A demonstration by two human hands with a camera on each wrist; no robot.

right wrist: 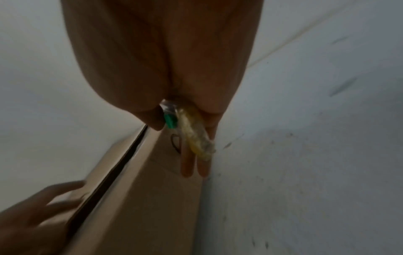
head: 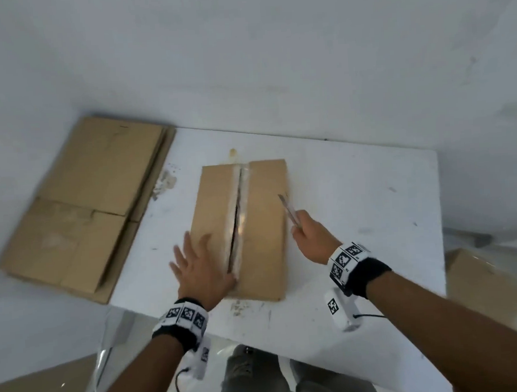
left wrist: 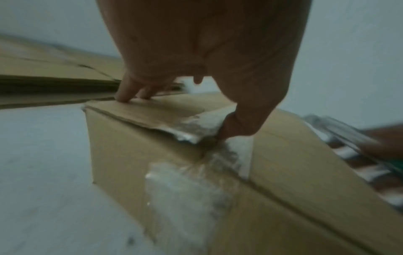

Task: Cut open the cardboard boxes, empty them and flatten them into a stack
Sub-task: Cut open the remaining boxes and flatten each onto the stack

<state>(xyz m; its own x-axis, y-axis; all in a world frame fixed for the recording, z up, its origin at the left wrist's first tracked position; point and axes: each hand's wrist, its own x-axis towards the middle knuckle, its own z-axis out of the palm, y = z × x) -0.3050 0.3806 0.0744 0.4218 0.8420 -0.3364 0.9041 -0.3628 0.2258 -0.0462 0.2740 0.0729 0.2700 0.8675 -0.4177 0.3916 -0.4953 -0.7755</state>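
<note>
A brown cardboard box lies on the white table, its taped centre seam slit and slightly gaping. My left hand lies flat on the left flap with fingers spread. In the left wrist view its fingertips touch the flap and the thumb pokes into the seam at the box's near end. My right hand grips a utility knife beside the box's right edge, blade pointing away. The right wrist view shows the knife in the hand above the box.
A stack of flattened cardboard lies to the left of the table, against the wall; its edge also shows in the left wrist view. Another cardboard box sits low at the right, past the table's edge. A white wall runs behind the table.
</note>
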